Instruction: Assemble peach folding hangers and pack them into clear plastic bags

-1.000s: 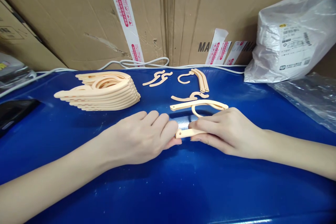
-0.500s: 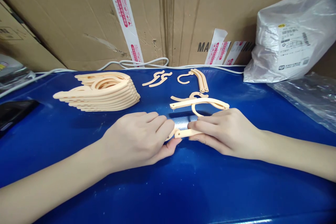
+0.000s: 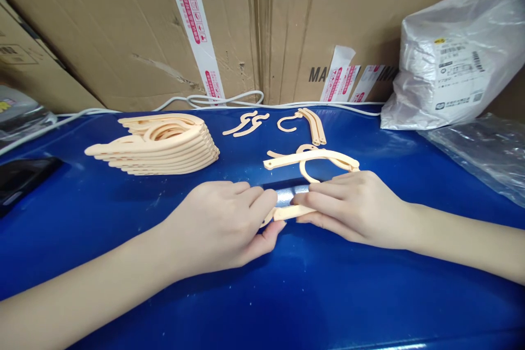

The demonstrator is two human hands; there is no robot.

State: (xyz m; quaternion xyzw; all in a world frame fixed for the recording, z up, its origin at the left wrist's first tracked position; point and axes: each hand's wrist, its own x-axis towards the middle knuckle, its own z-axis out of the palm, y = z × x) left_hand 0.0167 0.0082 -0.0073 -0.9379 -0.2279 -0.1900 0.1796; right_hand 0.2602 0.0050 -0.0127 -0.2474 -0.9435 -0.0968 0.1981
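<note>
My left hand (image 3: 229, 224) is closed on a curved cream plastic piece (image 3: 268, 217), mostly hidden under its fingers. From the right, my right hand (image 3: 348, 205) pinches a cream hanger arm (image 3: 293, 211) whose left end meets that piece at my left thumb. Just beyond my right hand lies another hanger arm (image 3: 311, 157), with a cream hook piece (image 3: 307, 170) partly beneath it. These look like parts of folding plastic clothes hangers. To the left stands a stack of cream hanger pieces (image 3: 164, 147), nested one on another.
Farther back on the blue table (image 3: 262, 306) lie two small curved pieces (image 3: 248, 126), a loose hook (image 3: 286, 124) and upright-lying arms (image 3: 315, 127). A white cable (image 3: 225, 99) runs along cardboard boxes (image 3: 135, 27). A plastic-wrapped parcel (image 3: 447, 65) stands right; a black device (image 3: 24, 180) lies left.
My left hand has shifted slightly right and toward me, its thumb moving along the joint. The held arm's left end sits slightly lower; the arm beyond has its left end nudged left.
</note>
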